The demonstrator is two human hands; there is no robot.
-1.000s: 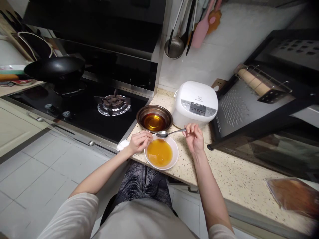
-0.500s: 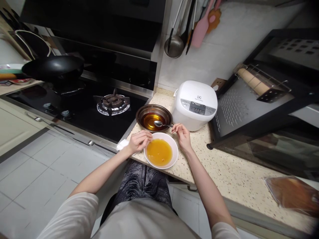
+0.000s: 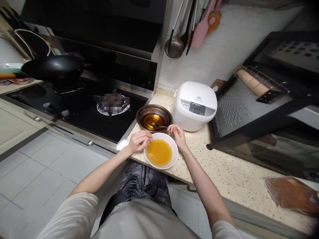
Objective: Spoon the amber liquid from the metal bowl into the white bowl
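Note:
My right hand [image 3: 177, 134] pinches the handle of a metal spoon [image 3: 162, 126]. The spoon's head dips into the dark amber liquid in a metal bowl [image 3: 140, 117]. With its fingers closed on the upper left rim, my left hand [image 3: 140, 141] holds a white bowl [image 3: 175, 152]. This bowl is partly filled with cloudy yellow-orange liquid and sits at the counter's front edge, just in front of the metal bowl.
A white rice cooker [image 3: 195, 106] stands right behind my right hand. To the left is a gas stove [image 3: 99, 126] with a black wok [image 3: 53, 66]. Utensils [image 3: 174, 47] hang on the wall. A bagged brown item [image 3: 290, 194] lies at the right.
My right hand has moved slightly left and lowered the spoon from above the metal bowl into its liquid. My left hand and the white bowl have stayed put.

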